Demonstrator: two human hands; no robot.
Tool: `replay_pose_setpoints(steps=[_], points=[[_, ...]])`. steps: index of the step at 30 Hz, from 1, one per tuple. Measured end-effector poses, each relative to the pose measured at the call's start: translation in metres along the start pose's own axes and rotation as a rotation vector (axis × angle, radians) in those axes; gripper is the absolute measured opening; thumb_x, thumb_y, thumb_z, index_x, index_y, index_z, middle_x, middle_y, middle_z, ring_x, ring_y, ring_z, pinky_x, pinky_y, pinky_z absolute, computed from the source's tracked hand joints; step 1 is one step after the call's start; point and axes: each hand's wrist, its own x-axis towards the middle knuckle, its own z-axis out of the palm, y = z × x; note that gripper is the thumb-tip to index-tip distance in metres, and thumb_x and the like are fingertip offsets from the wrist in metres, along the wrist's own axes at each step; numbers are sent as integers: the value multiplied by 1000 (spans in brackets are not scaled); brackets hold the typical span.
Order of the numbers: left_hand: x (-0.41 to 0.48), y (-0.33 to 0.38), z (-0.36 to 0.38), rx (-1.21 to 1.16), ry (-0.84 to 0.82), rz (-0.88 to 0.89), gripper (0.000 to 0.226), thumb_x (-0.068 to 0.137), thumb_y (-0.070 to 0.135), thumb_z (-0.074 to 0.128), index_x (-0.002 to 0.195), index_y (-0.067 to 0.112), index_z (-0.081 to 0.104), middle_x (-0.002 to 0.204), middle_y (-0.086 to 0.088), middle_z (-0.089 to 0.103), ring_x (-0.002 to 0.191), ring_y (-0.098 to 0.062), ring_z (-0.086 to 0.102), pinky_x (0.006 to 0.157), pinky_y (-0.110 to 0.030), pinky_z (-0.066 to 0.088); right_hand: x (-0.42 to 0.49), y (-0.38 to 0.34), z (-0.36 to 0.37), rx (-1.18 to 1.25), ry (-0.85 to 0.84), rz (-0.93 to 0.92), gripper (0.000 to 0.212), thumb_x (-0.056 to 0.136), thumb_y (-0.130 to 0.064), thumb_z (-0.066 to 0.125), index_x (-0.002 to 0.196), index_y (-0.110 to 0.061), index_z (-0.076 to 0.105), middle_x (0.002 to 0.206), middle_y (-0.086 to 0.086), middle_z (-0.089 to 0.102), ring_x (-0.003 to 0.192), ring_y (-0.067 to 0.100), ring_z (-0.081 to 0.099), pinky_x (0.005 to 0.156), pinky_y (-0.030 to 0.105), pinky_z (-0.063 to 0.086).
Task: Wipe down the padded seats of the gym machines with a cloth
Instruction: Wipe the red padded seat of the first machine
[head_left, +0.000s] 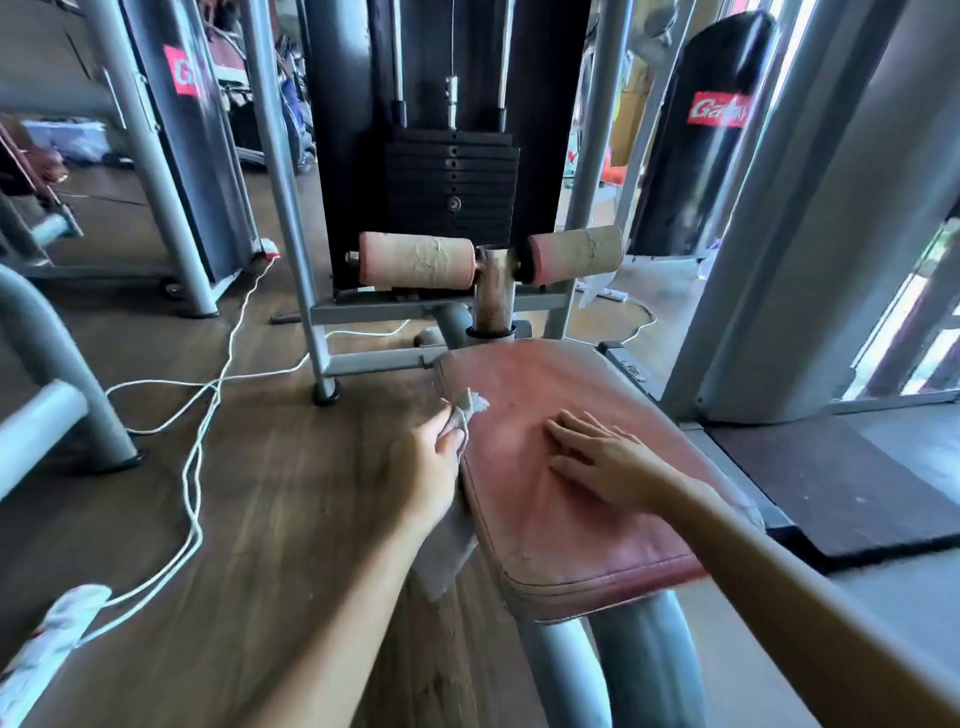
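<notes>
A worn red padded seat fills the lower middle of the head view, mounted on grey tubes. My left hand grips a crumpled grey-white cloth at the seat's left edge; more of the cloth hangs down below the hand beside the pad. My right hand lies flat on the top of the seat with the fingers straight and spread, pointing left.
Behind the seat stand two cracked pink roller pads on a rusty post and a black weight stack. A white cable loops across the wooden floor at left. Grey machine frames flank both sides; a dark mat lies at right.
</notes>
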Motion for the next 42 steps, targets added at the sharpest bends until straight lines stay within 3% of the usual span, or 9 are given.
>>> replay_pose_setpoints(steps=[5,11,15,20,25,28,31,36,42], points=[[2,58,15,281,-103,185,38,99,15,61,137,17,61,130,0,68,118,-22,63,80,-7,34,-56,20,15,191,370,67,49,103,-53,38,150,-40,42,159,-16,36,150,7,26,124,30,19],[13,73,39,479,-664,317,50,94,29,68,142,29,56,160,5,37,146,-21,37,118,-28,25,-56,20,12,472,542,156,48,103,-45,44,151,-35,42,153,-10,48,136,15,48,111,30,36],[16,38,6,466,-469,234,53,92,42,68,142,37,53,161,7,34,153,-23,22,124,-45,21,-52,21,13,458,553,120,49,102,-52,42,149,-38,42,151,-11,49,133,18,52,112,37,40],[-9,-5,16,366,-461,128,61,96,55,54,152,42,35,167,14,13,155,-14,8,127,-41,10,-51,21,14,442,565,113,52,99,-57,44,147,-38,45,147,-9,54,134,17,51,111,43,40],[-9,17,49,515,-520,212,60,104,46,43,158,26,28,168,5,9,155,-29,-12,127,-44,0,-54,22,10,432,500,21,53,96,-69,39,147,-57,32,163,-19,27,150,7,23,116,44,24],[-9,39,67,473,-631,248,54,106,37,41,157,21,31,168,0,12,156,-22,1,126,-34,4,-55,25,12,366,437,2,52,94,-74,29,143,-59,39,162,-24,25,153,6,12,114,38,18],[-14,44,68,240,-507,181,41,105,34,45,144,22,53,155,4,46,144,-14,39,113,-20,27,-60,31,12,202,414,66,46,98,-68,30,132,-48,53,145,-23,47,149,13,24,117,46,20],[-18,24,63,-174,-143,32,34,87,34,48,112,21,67,113,2,69,112,-19,65,106,-40,48,-96,52,8,24,486,166,61,83,-80,29,119,-41,56,118,-15,56,129,11,45,110,46,31],[-26,26,71,452,-287,179,39,102,25,48,140,26,58,154,3,47,152,-30,26,125,-40,13,-94,42,-6,17,494,9,57,82,-74,40,119,-38,63,144,-4,48,145,23,34,118,47,26]])
